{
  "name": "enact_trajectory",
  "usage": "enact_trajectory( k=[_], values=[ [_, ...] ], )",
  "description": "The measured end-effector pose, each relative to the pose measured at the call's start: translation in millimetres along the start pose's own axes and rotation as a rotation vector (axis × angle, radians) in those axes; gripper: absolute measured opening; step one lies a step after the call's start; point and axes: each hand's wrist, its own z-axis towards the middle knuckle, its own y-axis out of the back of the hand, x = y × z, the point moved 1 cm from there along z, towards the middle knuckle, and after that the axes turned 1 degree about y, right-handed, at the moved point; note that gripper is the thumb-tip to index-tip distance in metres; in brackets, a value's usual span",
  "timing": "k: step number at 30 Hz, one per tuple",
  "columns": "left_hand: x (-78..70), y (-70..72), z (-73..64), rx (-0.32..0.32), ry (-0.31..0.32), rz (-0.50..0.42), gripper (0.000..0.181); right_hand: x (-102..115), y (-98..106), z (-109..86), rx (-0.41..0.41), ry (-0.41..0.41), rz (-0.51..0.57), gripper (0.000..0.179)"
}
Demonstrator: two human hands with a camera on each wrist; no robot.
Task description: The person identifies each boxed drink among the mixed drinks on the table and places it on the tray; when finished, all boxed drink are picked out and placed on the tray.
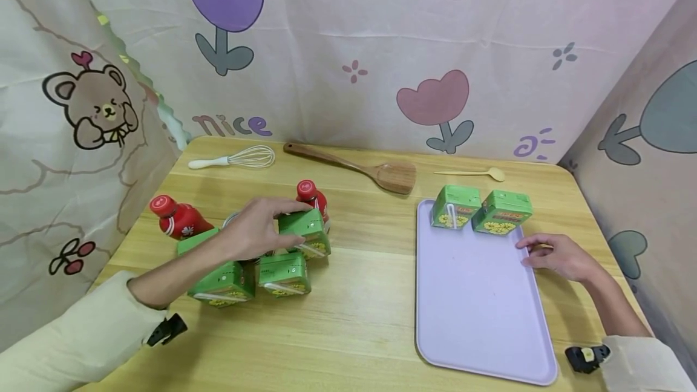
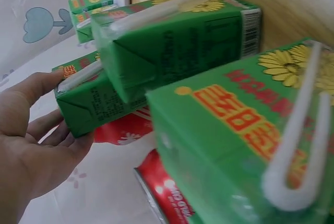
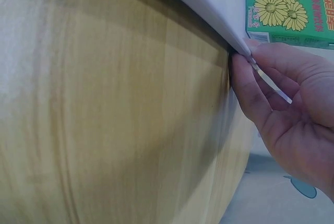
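Note:
My left hand [image 1: 253, 231] grips a green drink carton [image 1: 307, 231] between thumb and fingers. Just in front of it stands another drink carton [image 1: 283, 276], with more green cartons [image 1: 220, 283] under and beside my forearm. A red bottle [image 1: 179, 218] lies to the left, and a second red bottle [image 1: 318, 199] is partly hidden behind the gripped carton. Below the cartons in the left wrist view, a red can [image 2: 166, 190] shows in part. At the lilac tray's [image 1: 474, 307] right rim, my right hand [image 1: 563, 257] pinches the edge with thumb and fingers.
Two green cartons [image 1: 502, 212] stand side by side at the tray's far end. Along the table's back edge lie a whisk [image 1: 239, 158], a wooden spatula [image 1: 394, 177] and a small yellow spoon [image 1: 492, 173]. Printed cloth [image 1: 348, 47] hangs behind and on both sides.

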Motion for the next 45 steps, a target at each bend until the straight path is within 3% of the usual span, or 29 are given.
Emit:
enact_trajectory(
  k=[7,13,16,21,27,33,38,45],
  values=[
    [-19.1,4.7,4.5,-0.067,-0.04,-0.026,0.053,1,0,1.0,0.004,-0.009,-0.003,0.041],
    [-45.1,2.6,17.5,-0.111,-0.154,-0.074,0.052,1,-1,-0.6,-0.005,-0.014,-0.009,0.043],
    [-59.2,-0.7,24.9,-0.104,-0.194,-0.113,0.05,0,-1,-1.1,-0.011,-0.014,-0.011,0.043],
    [-83.9,-10.0,37.4,-0.062,-0.205,-0.148,0.048,1,-2,-1.6,-0.014,-0.012,-0.014,0.042],
    [-118.6,-25.9,57.1,0.01,-0.204,-0.11,0.047,1,0,-1.4,-0.008,0.003,-0.005,0.041],
    [-150.3,-46.6,80.1,0.057,-0.314,-0.085,0.046,1,-2,-0.5,-0.02,0.007,0.002,0.041],
    [-166.4,-68.1,100.2,0.076,-0.368,-0.031,0.045,2,-2,0.4,-0.017,0.009,-0.009,0.041],
    [-182.3,-100.7,130.5,0.123,-0.36,-0.018,0.048,1,-1,-2.0,-0.024,-0.01,-0.002,0.043]
  ],
)
